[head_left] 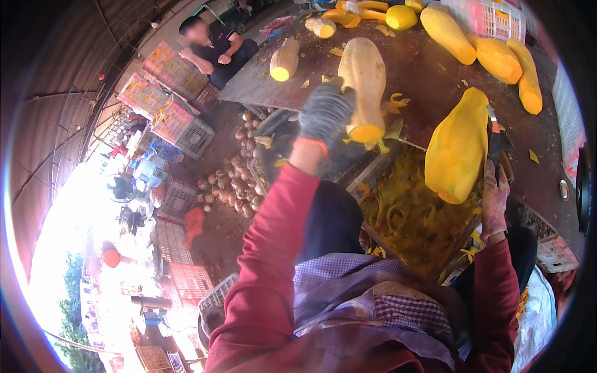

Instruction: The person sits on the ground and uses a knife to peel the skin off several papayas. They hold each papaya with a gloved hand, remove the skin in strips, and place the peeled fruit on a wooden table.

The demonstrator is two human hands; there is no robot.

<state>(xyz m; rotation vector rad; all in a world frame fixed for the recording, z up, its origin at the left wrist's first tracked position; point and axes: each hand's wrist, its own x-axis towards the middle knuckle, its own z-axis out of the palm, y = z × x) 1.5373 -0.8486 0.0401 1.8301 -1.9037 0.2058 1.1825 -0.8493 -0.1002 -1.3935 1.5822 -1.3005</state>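
Observation:
My left hand (328,109), in a grey striped glove, rests its fingers against the left side of an unpeeled butternut squash (364,84) with a cut orange end. My right hand (495,198), in a stained pinkish glove, holds a peeler or knife (494,133) with a dark handle, its metal end pointing away from me. Just left of that tool, a peeled yellow squash (457,147) leans over the edge of a crate (382,242) full of peelings. A shorter unpeeled piece (284,59) with a cut end lies farther left on the dark table (406,51).
Peeled squashes (496,58) lie along the table's far right, near a white plastic crate (499,21). Onions (233,182) are heaped on the floor at left. A person (217,46) sits beyond, beside stacked crates (175,70). Peel scraps dot the tabletop.

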